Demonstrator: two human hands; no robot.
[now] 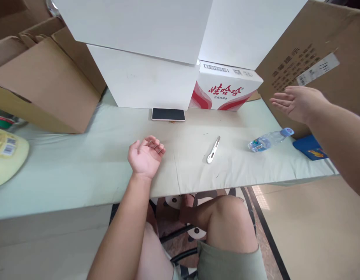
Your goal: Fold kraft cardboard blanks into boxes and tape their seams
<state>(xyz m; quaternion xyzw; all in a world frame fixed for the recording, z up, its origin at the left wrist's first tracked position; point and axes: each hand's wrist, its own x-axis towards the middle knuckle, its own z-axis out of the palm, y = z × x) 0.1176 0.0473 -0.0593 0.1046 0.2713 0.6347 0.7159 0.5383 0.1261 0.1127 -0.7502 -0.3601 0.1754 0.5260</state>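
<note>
My left hand point(146, 156) rests palm up on the pale green tablecloth point(66, 167), its fingers loosely curled and apart, holding nothing. Raised at the right, my right hand point(298, 102) has its fingers stretched out and holds nothing. Below it a clear plastic water bottle point(269, 140) with a blue cap lies on its side. A white utility knife point(214, 149) lies between my two hands, touched by neither. Beyond my left hand, a phone point(168, 114) with a dark screen leans or lies against a white box point(142, 77).
A red-and-white carton point(226, 87) stands at the back. Brown cardboard boxes flank the table, one at the left point(57, 81) and a large one at the right point(320, 46). A blue container point(310, 147) sits by the right box, and a yellow container point(9, 155) at the left edge.
</note>
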